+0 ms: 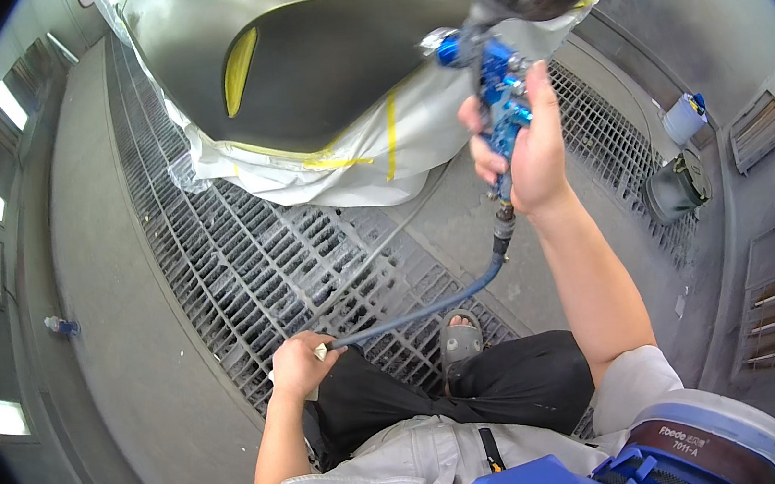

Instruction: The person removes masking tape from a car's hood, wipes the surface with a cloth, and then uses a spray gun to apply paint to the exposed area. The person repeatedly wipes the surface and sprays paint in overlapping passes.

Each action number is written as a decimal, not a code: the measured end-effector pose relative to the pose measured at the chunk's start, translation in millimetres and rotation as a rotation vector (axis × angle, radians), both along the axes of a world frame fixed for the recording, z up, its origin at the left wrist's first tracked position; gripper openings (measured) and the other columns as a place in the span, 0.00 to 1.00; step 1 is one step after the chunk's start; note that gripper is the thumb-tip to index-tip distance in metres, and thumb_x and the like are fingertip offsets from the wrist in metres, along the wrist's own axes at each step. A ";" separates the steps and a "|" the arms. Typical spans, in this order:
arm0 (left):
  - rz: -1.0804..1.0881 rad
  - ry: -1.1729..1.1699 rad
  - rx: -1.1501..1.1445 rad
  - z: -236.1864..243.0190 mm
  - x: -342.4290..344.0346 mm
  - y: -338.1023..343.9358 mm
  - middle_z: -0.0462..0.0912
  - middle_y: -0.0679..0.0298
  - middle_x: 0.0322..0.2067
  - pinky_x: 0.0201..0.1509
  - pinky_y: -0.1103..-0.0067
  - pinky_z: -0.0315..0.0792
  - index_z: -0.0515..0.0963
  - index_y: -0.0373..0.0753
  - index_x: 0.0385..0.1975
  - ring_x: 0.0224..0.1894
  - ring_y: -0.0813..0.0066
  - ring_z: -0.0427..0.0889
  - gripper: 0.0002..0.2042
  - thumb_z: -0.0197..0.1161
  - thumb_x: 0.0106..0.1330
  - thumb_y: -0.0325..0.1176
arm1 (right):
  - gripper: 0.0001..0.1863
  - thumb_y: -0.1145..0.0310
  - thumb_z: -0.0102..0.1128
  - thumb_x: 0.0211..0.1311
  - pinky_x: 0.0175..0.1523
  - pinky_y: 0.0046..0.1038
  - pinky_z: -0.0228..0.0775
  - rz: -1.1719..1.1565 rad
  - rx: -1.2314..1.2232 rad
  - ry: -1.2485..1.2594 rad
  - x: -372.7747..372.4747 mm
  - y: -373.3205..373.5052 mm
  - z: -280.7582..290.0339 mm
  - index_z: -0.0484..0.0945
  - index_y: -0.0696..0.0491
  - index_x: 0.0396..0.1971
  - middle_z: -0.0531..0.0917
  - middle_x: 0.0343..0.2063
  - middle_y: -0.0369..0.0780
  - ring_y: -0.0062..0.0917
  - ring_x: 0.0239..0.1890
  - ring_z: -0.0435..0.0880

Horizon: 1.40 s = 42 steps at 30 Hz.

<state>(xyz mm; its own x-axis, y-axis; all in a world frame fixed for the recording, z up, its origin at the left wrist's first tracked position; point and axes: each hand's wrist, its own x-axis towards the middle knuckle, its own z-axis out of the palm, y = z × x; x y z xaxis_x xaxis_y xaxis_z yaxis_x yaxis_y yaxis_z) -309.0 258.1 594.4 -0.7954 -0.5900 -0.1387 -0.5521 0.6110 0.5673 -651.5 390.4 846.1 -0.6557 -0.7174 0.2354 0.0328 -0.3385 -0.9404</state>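
The spray gun (497, 83) is gripped by the right hand (538, 151) near the dark panel (337, 64), the hose (425, 313) by the left hand (298, 364); if slackened, the hose might be dragged against the masking sheet (351, 177).

Blue spray gun (496, 91) in right grip (537, 158), its hose (407, 319) in left grip (300, 363)

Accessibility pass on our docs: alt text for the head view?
A person's right hand grips a blue spray gun near a dark curved panel edged with white sheeting and yellow tape; the left hand holds the gun's hose above floor grating.
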 end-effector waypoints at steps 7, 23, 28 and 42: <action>-0.139 0.081 -0.070 -2.0 -8.9 5.7 0.91 0.63 0.36 0.43 0.65 0.83 0.92 0.48 0.36 0.40 0.56 0.89 0.12 0.81 0.56 0.45 | 0.35 0.32 0.32 0.82 0.17 0.20 0.58 0.103 0.013 -0.104 -1.1 36.3 -7.4 0.75 0.50 0.52 0.81 0.32 0.37 0.14 0.13 0.63; -0.203 0.013 -0.111 28.0 -22.5 11.7 0.91 0.64 0.37 0.43 0.69 0.84 0.92 0.43 0.37 0.39 0.59 0.90 0.13 0.81 0.56 0.42 | 0.41 0.27 0.30 0.79 0.15 0.20 0.57 0.050 0.070 -0.229 -33.8 62.2 -18.5 0.77 0.52 0.44 0.79 0.29 0.37 0.13 0.11 0.61; -0.170 -0.031 -0.135 18.4 -14.7 14.5 0.91 0.63 0.37 0.43 0.67 0.84 0.92 0.44 0.38 0.39 0.57 0.90 0.14 0.80 0.58 0.45 | 0.38 0.30 0.30 0.82 0.17 0.20 0.58 -0.267 -0.012 -0.025 -40.6 65.6 -37.9 0.75 0.51 0.36 0.79 0.29 0.35 0.14 0.12 0.64; -0.233 -0.143 -0.150 25.4 -37.7 21.5 0.91 0.66 0.37 0.42 0.67 0.84 0.92 0.45 0.37 0.38 0.59 0.91 0.13 0.79 0.59 0.45 | 0.35 0.30 0.35 0.80 0.17 0.19 0.58 -0.046 0.012 -0.090 -63.4 61.9 -75.2 0.75 0.50 0.47 0.80 0.31 0.35 0.11 0.13 0.63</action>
<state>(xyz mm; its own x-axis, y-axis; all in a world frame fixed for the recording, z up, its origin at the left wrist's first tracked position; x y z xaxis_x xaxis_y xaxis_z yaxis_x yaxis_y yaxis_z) -346.6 279.6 619.8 -0.8905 -0.4162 -0.1839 -0.4548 0.8017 0.3878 -714.9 452.3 771.0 -0.7062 -0.6883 0.1657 0.1016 -0.3302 -0.9384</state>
